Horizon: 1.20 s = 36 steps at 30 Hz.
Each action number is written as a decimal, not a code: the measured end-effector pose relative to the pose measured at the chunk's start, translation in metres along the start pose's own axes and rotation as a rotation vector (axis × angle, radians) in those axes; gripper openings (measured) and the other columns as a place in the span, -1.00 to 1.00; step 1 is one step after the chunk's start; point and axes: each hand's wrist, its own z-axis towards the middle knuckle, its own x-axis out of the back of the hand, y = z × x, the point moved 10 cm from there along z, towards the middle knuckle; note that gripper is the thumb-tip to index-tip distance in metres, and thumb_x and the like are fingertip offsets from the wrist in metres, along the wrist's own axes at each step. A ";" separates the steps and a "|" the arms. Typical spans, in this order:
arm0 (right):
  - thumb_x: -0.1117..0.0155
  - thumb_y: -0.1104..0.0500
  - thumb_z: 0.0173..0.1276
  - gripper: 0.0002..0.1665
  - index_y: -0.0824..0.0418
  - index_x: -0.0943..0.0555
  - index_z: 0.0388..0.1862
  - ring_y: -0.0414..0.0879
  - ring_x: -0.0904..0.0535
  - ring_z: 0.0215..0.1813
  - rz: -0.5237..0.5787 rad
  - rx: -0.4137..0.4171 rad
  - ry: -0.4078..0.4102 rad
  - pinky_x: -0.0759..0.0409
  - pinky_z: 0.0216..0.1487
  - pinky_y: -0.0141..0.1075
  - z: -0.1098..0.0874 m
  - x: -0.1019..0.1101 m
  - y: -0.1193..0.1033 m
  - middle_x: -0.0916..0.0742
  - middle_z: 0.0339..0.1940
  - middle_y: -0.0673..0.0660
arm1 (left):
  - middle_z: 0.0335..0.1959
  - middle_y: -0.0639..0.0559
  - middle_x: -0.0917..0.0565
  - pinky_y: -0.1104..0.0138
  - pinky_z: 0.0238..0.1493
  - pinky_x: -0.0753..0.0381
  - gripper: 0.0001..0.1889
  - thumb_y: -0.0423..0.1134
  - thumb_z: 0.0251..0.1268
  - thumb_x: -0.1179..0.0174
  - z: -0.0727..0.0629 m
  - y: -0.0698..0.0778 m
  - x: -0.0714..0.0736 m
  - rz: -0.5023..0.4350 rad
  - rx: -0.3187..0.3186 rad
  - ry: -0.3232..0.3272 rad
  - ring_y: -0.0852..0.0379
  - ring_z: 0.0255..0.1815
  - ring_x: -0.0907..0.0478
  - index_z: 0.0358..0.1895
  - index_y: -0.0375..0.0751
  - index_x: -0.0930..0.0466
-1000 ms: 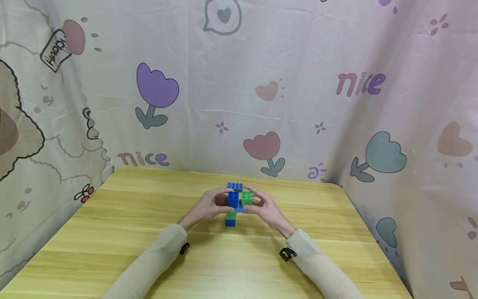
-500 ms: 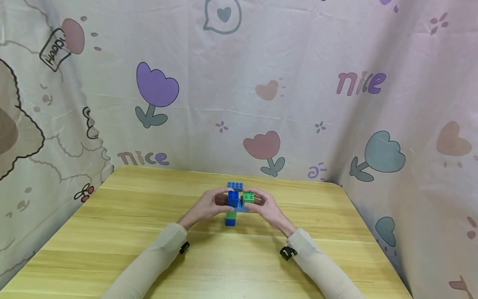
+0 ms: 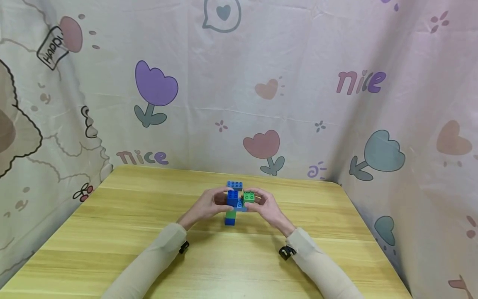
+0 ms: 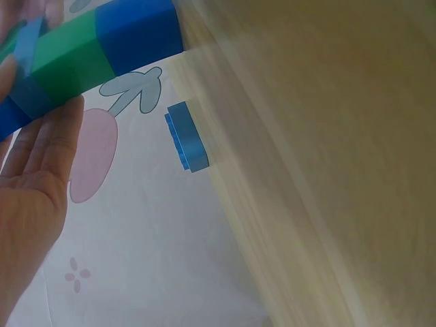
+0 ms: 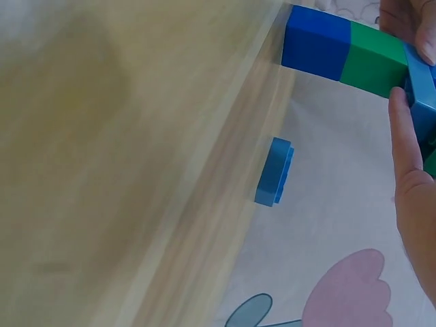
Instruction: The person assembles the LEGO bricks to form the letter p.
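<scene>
A small stack stands on the table: a dark blue brick [image 3: 230,222] at the bottom, a green brick [image 3: 230,214] over it, then a flat light blue brick [image 3: 240,206] that juts out to the right. On its left end sits an upper dark blue brick [image 3: 232,199], which my left hand [image 3: 204,205] grips between thumb and fingers. My right hand [image 3: 268,209] pinches an upper green brick [image 3: 249,197] over the plate's right end, with a studded gap between both upper bricks. In the right wrist view, one right finger [image 5: 406,136] reaches up beside the light blue brick.
Behind the stack, a loose flat blue brick [image 3: 235,185] lies on the wooden table [image 3: 149,195], seen from the side in both wrist views. A printed curtain [image 3: 209,74] hangs right behind the table's far edge.
The upper green brick has shifted slightly right with my right fingers, so the gap beside the upper dark blue brick is wider. My left hand stays on its brick.
</scene>
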 end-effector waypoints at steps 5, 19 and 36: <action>-0.33 0.28 0.32 -0.43 0.33 -0.45 0.30 0.07 -0.60 0.18 -0.017 0.006 0.019 -0.70 0.01 -0.11 0.002 0.002 -0.001 -0.49 0.30 0.38 | 0.02 -0.20 -0.70 0.00 0.10 -0.64 -0.43 -0.30 0.20 -0.37 -0.002 0.012 0.000 0.017 0.006 -0.005 -0.10 -0.01 -0.67 0.30 -0.12 -0.47; -0.35 0.20 0.33 -0.36 0.28 -0.41 0.35 -0.04 -0.66 0.09 -0.027 -0.031 0.074 -0.69 0.04 -0.17 -0.004 0.005 0.005 -0.62 0.21 0.31 | 0.02 -0.09 -0.71 0.10 0.05 -0.68 -0.43 -0.12 0.17 -0.41 0.000 0.006 -0.002 0.019 -0.051 -0.026 0.01 -0.02 -0.69 0.28 0.01 -0.49; -0.32 0.27 0.34 -0.44 0.27 -0.46 0.31 0.06 -0.66 0.10 -0.058 -0.120 0.148 -0.68 0.05 -0.27 -0.007 0.008 0.015 -0.68 0.16 0.29 | -0.08 -0.16 -0.71 0.03 0.01 -0.68 -0.40 0.17 0.58 0.27 0.018 -0.006 0.007 -0.175 0.024 0.022 0.02 -0.13 -0.67 0.02 -0.24 -0.64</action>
